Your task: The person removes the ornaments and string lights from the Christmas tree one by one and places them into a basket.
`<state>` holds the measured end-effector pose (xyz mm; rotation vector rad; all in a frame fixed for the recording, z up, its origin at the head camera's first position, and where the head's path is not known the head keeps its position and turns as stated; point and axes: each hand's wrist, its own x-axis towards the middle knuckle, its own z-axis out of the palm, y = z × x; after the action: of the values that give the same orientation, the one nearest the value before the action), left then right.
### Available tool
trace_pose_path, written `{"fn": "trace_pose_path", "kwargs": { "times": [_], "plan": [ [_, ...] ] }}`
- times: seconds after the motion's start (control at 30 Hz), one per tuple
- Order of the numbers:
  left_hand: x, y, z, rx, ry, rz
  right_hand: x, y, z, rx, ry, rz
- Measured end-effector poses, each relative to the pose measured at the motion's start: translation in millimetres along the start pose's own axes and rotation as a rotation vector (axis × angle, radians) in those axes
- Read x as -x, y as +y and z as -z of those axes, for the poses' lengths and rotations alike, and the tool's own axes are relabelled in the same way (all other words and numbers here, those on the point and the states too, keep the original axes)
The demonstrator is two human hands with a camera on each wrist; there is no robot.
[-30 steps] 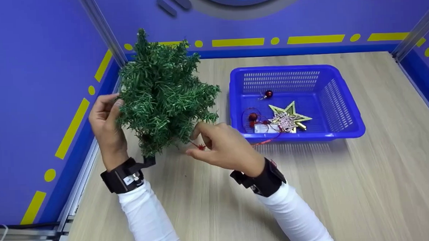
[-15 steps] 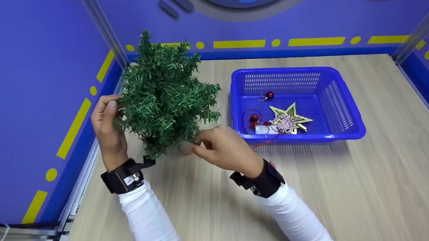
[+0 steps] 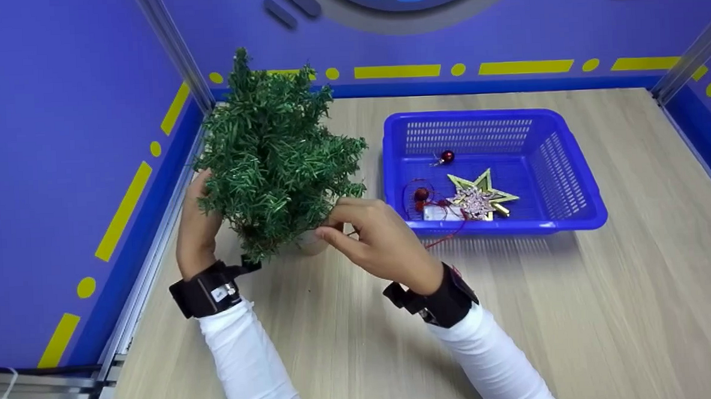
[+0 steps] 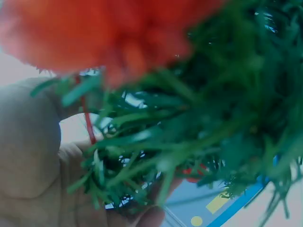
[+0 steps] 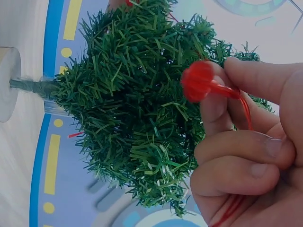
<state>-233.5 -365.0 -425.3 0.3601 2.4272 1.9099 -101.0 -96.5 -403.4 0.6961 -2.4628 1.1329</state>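
Note:
A small green artificial Christmas tree (image 3: 275, 155) stands on a pale round base (image 5: 9, 85) at the left of the table. My right hand (image 3: 372, 241) is at its lower right branches. Between thumb and fingers it pinches a thin red string (image 5: 245, 113) with a red ornament (image 5: 198, 81), and more red strands run under its curled fingers. My left hand (image 3: 199, 227) reaches in at the left side, its fingers largely hidden by foliage. There, a red strand (image 4: 87, 118) passes near the thumb, and a blurred red ornament (image 4: 118, 38) is close to the camera.
A blue plastic basket (image 3: 584, 204) stands to the right. Inside are a gold star (image 3: 499, 194), a pink glittery snowflake (image 3: 474, 203), a shiny red ball (image 3: 447, 156) and a white box (image 3: 443, 212) with red string. Blue walls (image 3: 88, 115) border the table.
My left hand has moved right and in behind the foliage. My right hand has shifted slightly at the lower branches, and the red ornament seen under its fingers is now hidden in the head view.

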Motion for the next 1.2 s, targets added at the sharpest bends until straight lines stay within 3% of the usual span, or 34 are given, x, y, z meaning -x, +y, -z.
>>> {"fn": "trace_pose_path", "kwargs": {
  "times": [0.1, 0.17, 0.3, 0.53, 0.7, 0.8, 0.97, 1.2],
  "plan": [
    [-2.2, -2.3, -1.3, -0.072, -0.023, -0.076, 0.4, -1, -1, -0.025, 0.025, 0.01],
    [-2.5, -3.0, -1.4, -0.109, -0.025, -0.088, 0.4, -2, -1, -0.048, 0.041, 0.018],
    [-3.0, -3.6, -0.3, -0.142, -0.03, -0.086, 0.2, -3, 0, -0.088, 0.044, 0.05],
    [-2.3, -3.5, 0.1, -0.151, -0.019, -0.087, 0.8, -3, 3, -0.123, -0.062, 0.156],
    [-1.1, -3.0, 0.0, -0.133, -0.029, -0.061, -0.1, -10, -6, -0.136, 0.038, 0.203],
    [-0.5, -2.6, -0.1, -0.12, -0.044, -0.063, 0.1, -15, -12, -0.135, 0.047, 0.241],
    [-1.1, -5.0, -0.3, -0.113, -0.042, -0.071, 3.9, -15, -6, -0.122, -0.118, 0.266],
    [-2.6, -6.5, 0.6, -0.142, 0.024, -0.04, 5.2, -7, 11, -0.029, -0.287, 0.188]
  ]
}}
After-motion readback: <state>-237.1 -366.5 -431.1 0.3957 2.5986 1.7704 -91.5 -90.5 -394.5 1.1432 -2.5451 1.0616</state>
